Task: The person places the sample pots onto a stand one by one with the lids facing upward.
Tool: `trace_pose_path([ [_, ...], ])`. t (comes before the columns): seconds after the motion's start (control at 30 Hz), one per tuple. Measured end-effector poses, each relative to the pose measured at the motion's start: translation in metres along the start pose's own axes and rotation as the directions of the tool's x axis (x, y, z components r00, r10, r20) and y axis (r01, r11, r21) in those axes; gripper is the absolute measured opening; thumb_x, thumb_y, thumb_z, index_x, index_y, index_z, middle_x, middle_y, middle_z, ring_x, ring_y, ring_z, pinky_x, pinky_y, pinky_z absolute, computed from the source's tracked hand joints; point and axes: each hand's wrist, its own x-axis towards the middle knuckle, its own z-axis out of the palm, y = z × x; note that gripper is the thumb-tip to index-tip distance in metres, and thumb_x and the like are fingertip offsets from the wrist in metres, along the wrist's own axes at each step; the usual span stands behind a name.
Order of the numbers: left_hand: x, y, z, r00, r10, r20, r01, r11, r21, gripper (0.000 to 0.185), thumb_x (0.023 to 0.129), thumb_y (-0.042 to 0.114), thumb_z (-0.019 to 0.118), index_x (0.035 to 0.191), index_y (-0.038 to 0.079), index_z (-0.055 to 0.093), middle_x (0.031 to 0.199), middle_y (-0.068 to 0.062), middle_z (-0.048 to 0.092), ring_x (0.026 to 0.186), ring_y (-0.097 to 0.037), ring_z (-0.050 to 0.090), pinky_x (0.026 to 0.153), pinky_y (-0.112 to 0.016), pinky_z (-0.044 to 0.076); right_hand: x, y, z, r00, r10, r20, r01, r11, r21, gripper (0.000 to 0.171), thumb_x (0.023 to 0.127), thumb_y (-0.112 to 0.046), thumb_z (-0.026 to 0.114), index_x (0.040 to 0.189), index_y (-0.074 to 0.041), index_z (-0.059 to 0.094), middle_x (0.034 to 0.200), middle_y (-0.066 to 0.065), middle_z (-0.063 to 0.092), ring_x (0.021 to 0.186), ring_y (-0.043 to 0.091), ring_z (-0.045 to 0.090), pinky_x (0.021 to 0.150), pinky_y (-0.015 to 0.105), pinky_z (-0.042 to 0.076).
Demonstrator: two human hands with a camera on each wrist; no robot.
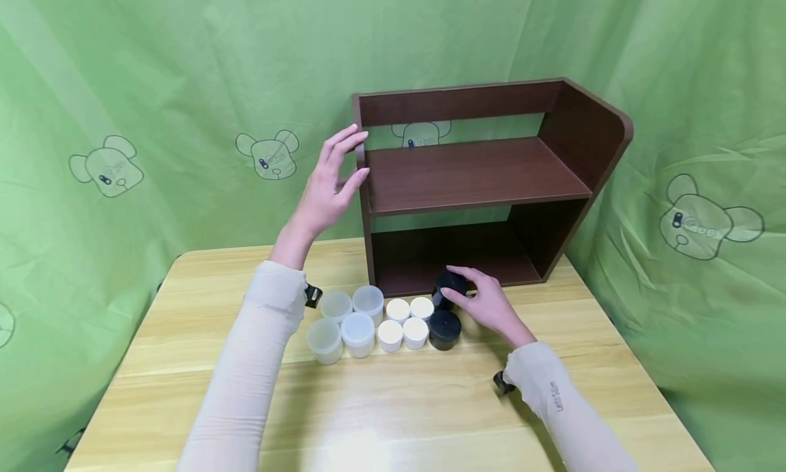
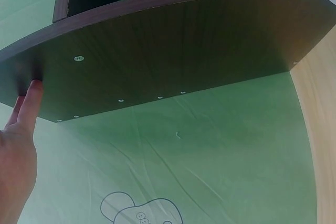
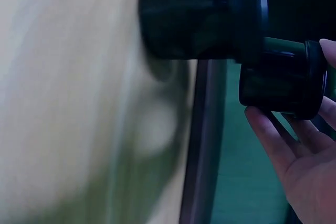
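1. My left hand (image 1: 328, 185) rests with straight fingers on the shelf's (image 1: 479, 179) left panel, bracing it.
2. My right hand (image 1: 488, 303) grasps the rear black jar (image 1: 450, 286), at the bottom compartment's front edge.
3. Lift it straight up, clearing the front black jar (image 1: 445, 329).

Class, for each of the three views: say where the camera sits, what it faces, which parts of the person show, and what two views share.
Head: worn high, looking forward and down at the table, shelf unit and jars; both sleeved arms, left hand, right hand.
Left wrist: looks along the fingers at the shelf's side panel.
Right wrist: faces the black jar held by the fingers.
Shared: head and right wrist both show the gripped black jar.
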Motion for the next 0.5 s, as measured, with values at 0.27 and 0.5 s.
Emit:
trace_pose_path([
  [0.27,-0.002,0.000,0.001,1.000,-0.004,-0.008,0.004,1.000,-0.003,0.052,0.106,0.021,0.058,0.156,0.023,0.043,0.168,0.005,0.028,0.150,-0.009,0.036,0.099,-0.038,0.061,-0.002,-0.024,-0.015,0.996,-0.086,-0.030,0.086,0.996,-0.008,0.056,0.096,-0.036,0.076,0.147,-0.018,0.060,0.143,0.015,0.063,0.119,0.030,0.066,0.092,0.036,0.062],
  [0.5,-0.002,0.000,0.001,1.000,0.000,-0.006,0.000,1.000,0.000,0.052,0.107,0.022,0.058,0.156,0.023,0.042,0.168,0.005,0.027,0.150,-0.011,0.037,0.098,-0.039,0.062,-0.004,-0.049,-0.032,0.988,-0.138,-0.064,0.140,0.989,0.034,0.055,0.094,-0.031,0.078,0.145,-0.021,0.061,0.135,0.010,0.067,0.113,0.026,0.067,0.090,0.035,0.063],
])
